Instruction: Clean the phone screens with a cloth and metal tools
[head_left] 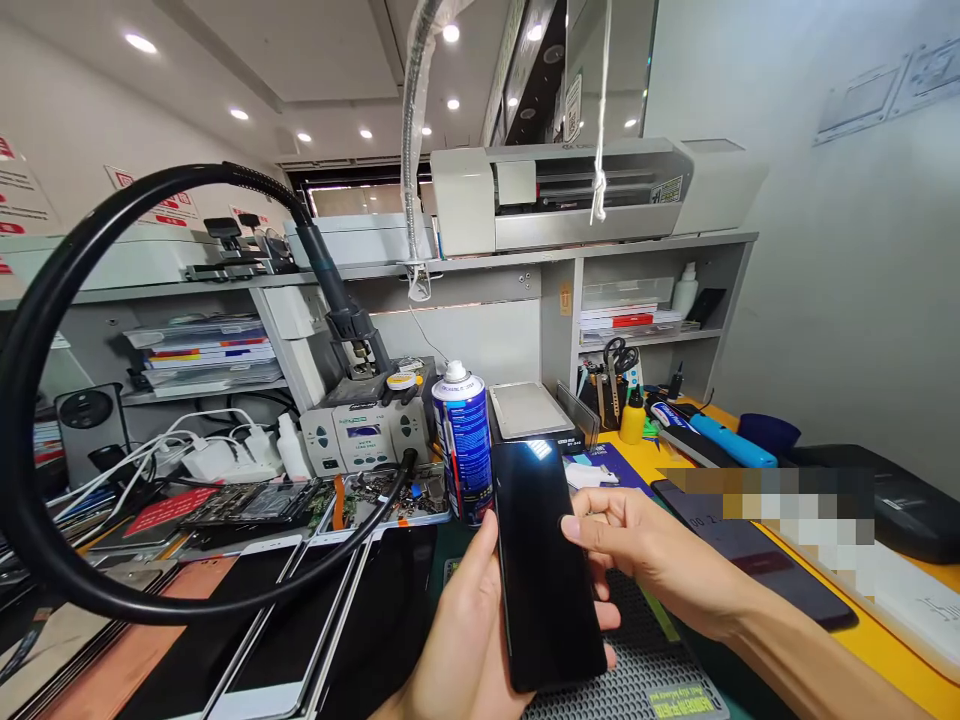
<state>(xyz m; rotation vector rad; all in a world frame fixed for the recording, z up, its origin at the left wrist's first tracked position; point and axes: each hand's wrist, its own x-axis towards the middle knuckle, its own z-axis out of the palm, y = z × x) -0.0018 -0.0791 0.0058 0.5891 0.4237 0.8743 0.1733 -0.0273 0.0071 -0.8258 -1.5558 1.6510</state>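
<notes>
A black smartphone (546,590) is held upright in front of me, its dark screen facing me and a bright reflection near its top. My left hand (469,625) wraps round it from the left and from behind, with fingertips showing past its lower right edge. From the right, my right hand (630,540) grips the phone's right edge, thumb on the front near the side. Below the phone lies a grey perforated mat (637,660). Just behind it stands a blue spray can (461,440) with a white top.
A black hose (15,420) loops across the left, leading to a hot-air station (367,430). Several phone screens (292,630) lie at left, beside a tray of small parts (397,500). Another phone (757,555) lies on the yellow surface at right.
</notes>
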